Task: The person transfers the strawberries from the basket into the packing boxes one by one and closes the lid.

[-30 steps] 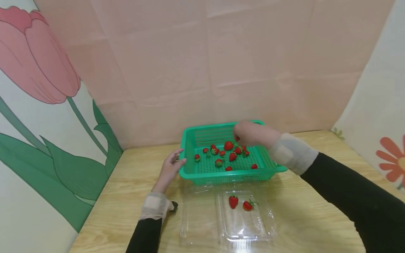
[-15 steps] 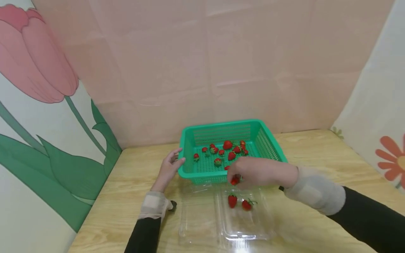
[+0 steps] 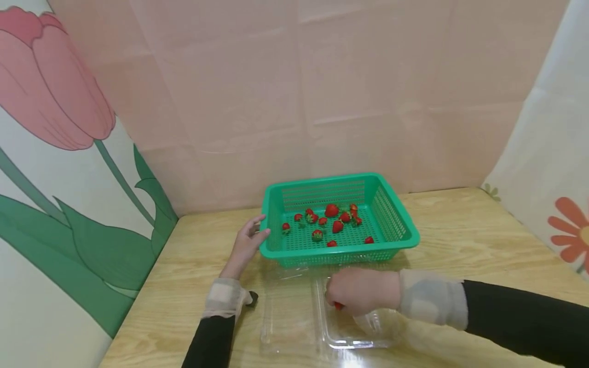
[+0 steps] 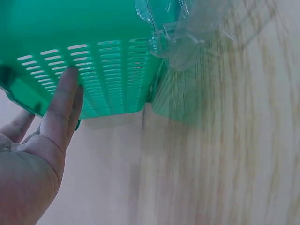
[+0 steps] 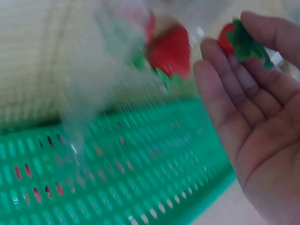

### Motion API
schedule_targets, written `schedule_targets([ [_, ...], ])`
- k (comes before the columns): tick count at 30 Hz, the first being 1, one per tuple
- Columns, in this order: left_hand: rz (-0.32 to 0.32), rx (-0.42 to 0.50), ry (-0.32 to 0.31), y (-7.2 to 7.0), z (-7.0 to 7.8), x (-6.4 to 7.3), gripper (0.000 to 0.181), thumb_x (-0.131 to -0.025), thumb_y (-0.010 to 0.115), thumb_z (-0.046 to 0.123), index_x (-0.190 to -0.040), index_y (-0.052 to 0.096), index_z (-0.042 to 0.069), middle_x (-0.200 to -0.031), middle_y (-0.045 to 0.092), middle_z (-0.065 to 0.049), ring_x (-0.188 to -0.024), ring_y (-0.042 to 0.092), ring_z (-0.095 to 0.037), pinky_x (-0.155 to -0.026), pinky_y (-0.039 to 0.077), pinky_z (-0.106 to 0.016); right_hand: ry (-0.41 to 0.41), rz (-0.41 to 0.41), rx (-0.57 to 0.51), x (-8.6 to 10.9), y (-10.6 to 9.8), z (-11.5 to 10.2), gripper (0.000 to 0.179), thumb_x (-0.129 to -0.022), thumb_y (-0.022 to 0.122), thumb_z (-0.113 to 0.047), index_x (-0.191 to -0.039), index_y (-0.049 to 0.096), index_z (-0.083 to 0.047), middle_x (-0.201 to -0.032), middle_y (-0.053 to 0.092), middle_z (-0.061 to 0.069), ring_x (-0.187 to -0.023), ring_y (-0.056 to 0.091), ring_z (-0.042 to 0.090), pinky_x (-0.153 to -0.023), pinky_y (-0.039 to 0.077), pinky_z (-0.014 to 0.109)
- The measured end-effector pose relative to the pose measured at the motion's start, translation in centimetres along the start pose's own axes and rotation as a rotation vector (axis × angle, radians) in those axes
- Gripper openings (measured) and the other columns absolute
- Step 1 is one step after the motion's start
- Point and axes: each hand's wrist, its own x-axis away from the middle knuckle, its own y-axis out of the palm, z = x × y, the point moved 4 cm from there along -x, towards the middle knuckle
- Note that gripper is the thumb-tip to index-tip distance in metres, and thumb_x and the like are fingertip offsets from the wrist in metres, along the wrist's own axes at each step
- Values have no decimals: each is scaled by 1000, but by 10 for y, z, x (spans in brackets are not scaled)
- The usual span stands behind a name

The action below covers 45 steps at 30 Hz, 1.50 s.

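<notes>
My right hand (image 3: 361, 291) is over the right half of a clear plastic clamshell box (image 3: 352, 343). Between thumb and fingertips it pinches a strawberry (image 5: 244, 46) with a green leafy cap. Two more strawberries, one a plump red strawberry (image 5: 171, 52), show near it in the right wrist view; the hand hides them in the head view. My left hand (image 3: 244, 248) is at the left side of a green slotted basket (image 3: 340, 255). Its extended fingers (image 4: 61, 105) touch the slotted wall. Several loose strawberries (image 3: 338, 226) lie spread on the basket floor.
The box's flat clear lid half (image 3: 291, 322) lies open on the left of the wooden table (image 3: 170, 286). A pink backdrop (image 3: 248, 102) rises close behind the basket. Flower-printed panels stand left and right. The basket's front wall borders the box's far edge.
My right hand has come out of the basket with a strawberry and moved down and toward me, over the clear box. The left hand has stayed at the basket's side.
</notes>
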Motion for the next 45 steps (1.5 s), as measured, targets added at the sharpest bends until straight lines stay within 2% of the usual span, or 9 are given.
schedule_targets([
  [5,-1,7,-3,1,1,0,49,-96,64,22,-142,50,16,-125,59,-17,-111,60,-31,-82,53,-39,-37,23,130,0,13,-6,33,-74,73,-9,-59,46,-21,-64,42,-10,-56,36,7,-51,36,23],
  [10,0,-4,0,1,1,0,49,-96,63,23,-142,50,16,-126,59,-18,-111,60,-31,-82,53,-40,-60,41,210,0,21,-10,27,-74,76,-15,-61,54,-21,-67,50,-11,-58,47,7,-52,42,24],
  [16,10,-23,-6,0,-1,0,48,-95,64,24,-141,51,19,-128,58,-16,-114,58,-31,-88,50,-44,-92,80,392,1,28,-12,16,-73,78,-19,-70,63,-21,-73,57,-10,-63,54,8,-54,46,25],
  [20,-8,-11,-16,0,-1,-1,51,-96,63,23,-144,47,16,-132,55,-20,-117,57,-33,-89,50,-43,-109,99,451,2,32,-12,16,-72,79,-20,-74,63,-21,-74,57,-10,-64,54,8,-54,46,24],
  [22,-13,-14,-17,-1,0,0,52,-96,63,25,-145,46,15,-133,53,-20,-118,55,-34,-90,49,-44,-107,95,445,2,33,-12,17,-72,80,-20,-75,63,-21,-74,57,-10,-64,53,7,-54,46,24],
  [26,-3,-27,-7,-1,0,3,52,-96,64,28,-144,48,18,-133,54,-18,-118,55,-33,-93,47,-46,-83,80,353,2,31,-11,18,-72,80,-20,-75,63,-22,-73,55,-10,-61,51,6,-53,44,22],
  [36,-15,-7,19,1,-1,3,49,-96,62,27,-143,48,20,-125,58,-15,-111,60,-29,-87,51,-43,-47,61,176,9,18,-13,17,-76,76,-15,-73,61,-22,-69,47,-12,-60,44,5,-55,40,20],
  [40,-15,-14,12,1,0,3,49,-96,62,27,-143,48,20,-125,58,-14,-111,60,-28,-87,51,-43,-41,58,122,13,2,-14,14,-76,76,-15,-77,63,-21,-70,46,-13,-61,42,3,-55,39,18],
  [45,-12,-8,-4,1,0,4,49,-97,62,26,-143,48,20,-127,58,-15,-112,59,-29,-87,51,-43,-27,50,85,19,-31,-11,13,-80,76,-16,-81,63,-18,-73,50,-13,-63,47,4,-57,42,20],
])
